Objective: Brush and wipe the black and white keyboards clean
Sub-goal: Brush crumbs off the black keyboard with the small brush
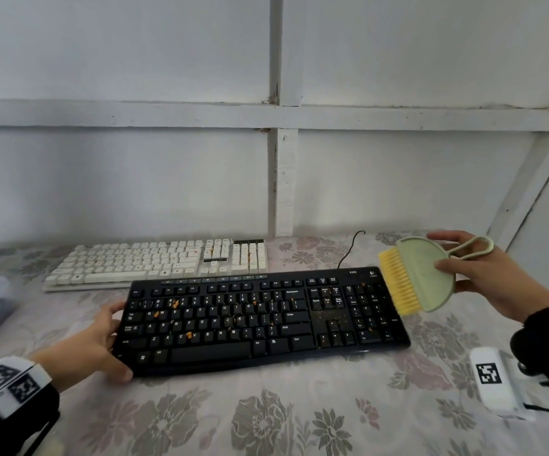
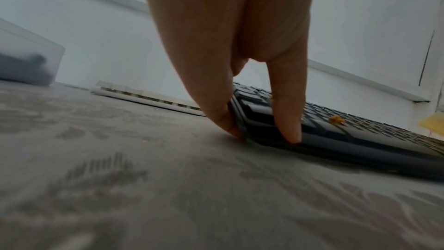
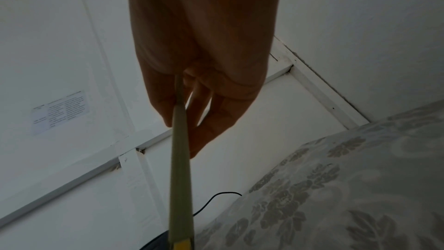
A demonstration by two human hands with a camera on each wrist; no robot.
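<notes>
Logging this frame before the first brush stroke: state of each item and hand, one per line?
Black keyboard: flat on the cloth, orange crumbs on keys, unbrushed.
White keyboard: behind it, untouched, a few crumbs.
Brush: held above the black keyboard's right end, bristles clear of the keys.
Left hand: grips the black keyboard's left edge.
Right hand: pinches the brush.

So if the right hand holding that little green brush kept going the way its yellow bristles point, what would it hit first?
Most likely the black keyboard: the right hand aims the green brush bristles down-left over its number-pad end. Depth is unclear.
</notes>
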